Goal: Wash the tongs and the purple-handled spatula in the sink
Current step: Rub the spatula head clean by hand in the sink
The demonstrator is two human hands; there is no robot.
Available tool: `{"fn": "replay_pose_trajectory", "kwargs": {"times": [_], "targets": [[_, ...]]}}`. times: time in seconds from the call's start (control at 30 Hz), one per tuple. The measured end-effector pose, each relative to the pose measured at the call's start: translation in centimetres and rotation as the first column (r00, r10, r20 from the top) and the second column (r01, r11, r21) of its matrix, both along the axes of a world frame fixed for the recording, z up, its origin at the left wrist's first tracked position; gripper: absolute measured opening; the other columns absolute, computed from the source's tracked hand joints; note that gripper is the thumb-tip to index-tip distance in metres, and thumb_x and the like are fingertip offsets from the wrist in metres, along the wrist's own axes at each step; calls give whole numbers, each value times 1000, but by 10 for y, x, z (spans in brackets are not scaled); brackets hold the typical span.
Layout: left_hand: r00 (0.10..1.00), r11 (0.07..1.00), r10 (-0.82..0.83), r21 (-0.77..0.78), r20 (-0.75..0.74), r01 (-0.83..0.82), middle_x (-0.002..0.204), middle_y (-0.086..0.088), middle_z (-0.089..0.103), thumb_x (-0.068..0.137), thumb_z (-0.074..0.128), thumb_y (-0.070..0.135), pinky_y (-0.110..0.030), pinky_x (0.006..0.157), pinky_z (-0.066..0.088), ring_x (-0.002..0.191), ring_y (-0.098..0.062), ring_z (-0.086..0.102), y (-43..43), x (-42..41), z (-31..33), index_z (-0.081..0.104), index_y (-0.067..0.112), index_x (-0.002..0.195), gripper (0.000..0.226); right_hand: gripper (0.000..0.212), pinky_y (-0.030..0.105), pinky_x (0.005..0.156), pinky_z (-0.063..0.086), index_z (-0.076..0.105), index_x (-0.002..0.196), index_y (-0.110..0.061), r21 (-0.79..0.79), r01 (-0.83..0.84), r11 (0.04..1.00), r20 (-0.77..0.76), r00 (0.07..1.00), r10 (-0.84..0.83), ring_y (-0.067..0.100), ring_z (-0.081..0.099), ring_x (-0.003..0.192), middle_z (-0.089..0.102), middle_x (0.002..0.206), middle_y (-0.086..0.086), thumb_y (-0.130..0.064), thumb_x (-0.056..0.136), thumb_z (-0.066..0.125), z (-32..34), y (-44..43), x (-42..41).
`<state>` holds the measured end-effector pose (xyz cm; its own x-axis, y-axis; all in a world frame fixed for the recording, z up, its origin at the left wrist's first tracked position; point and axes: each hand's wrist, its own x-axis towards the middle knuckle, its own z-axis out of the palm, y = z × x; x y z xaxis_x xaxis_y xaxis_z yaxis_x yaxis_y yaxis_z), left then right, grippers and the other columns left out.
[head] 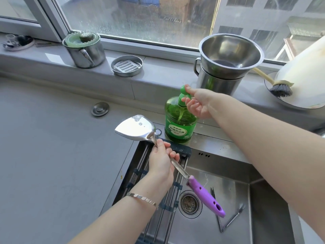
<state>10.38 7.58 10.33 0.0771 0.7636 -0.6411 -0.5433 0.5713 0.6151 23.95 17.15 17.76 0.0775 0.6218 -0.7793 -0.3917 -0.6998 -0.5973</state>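
My left hand [162,162] grips the metal shaft of the purple-handled spatula [136,128], holding it over the sink's left edge with the blade up and the purple handle pointing down over the basin. My right hand [197,103] is at the pump of a green dish soap bottle [179,124], thumb on the pump head and fingers curled beside the nozzle. The metal tongs [228,221] lie on the floor of the steel sink [219,161], right of the drain, partly hidden by the spatula handle.
A drying rack [158,187] spans the sink's left side. On the window ledge stand a lidded steel mug [84,50], a round tin [126,66], stacked steel pots [226,64] and a dish brush [279,88] on a plate. Grey counter [52,138] lies to the left.
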Motion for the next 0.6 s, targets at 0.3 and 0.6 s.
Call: {"fn": "replay_pose_trajectory", "kwargs": {"times": [0.3, 0.6], "targets": [[983, 986, 169, -13, 67, -169, 53, 4, 26, 100, 30, 42, -21, 48, 28, 44, -9, 26, -2, 0, 26, 37, 15, 67, 43, 38, 16, 43, 52, 58, 82, 2, 236, 213, 948, 31, 974, -226, 12, 63, 45, 64, 52, 9, -22, 101, 35, 2, -109, -1], [964, 971, 235, -60, 122, -229, 33, 7, 18, 100, 23, 45, -17, 34, 16, 26, -9, 16, -32, 15, 41, 26, 18, 60, 49, 48, 32, 108, 29, 45, 129, 3, 73, -810, 582, 931, -153, -330, 25, 41, 124, 52, 133, 18, -31, 96, 35, -94, -249, -24]]}}
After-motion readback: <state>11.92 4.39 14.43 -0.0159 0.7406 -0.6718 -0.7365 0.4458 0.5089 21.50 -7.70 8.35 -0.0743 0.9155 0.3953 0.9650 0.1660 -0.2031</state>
